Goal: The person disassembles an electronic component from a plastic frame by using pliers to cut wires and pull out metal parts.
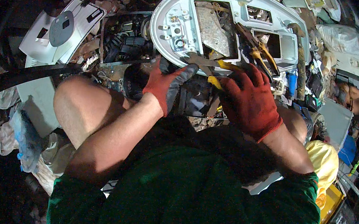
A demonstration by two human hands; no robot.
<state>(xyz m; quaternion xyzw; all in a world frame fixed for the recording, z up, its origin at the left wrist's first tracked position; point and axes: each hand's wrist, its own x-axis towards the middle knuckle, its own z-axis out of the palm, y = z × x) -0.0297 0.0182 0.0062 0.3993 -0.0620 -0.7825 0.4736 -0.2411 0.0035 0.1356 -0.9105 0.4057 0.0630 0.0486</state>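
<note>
A large white oval plastic housing (161, 13) with rectangular openings lies in front of me. My left hand (165, 82), in a red and dark grey glove, grips its near rim; the fingertips are partly hidden. My right hand (250, 99), in a red glove, is closed around the yellow handles of a pair of pliers (201, 61). Their dark jaws point left and lie over the near rim, close to my left thumb. A second pair of pliers with orange-yellow handles (259, 50) rests across the housing's right-hand openings.
A white panel with a grey disc (61, 28) lies at the far left. Dark electronic parts (128, 38) fill a space beside the housing. A blue cylinder (292, 83) stands right of it. Yellow cloth (321, 162) and plastic bags (25, 138) lie around my legs.
</note>
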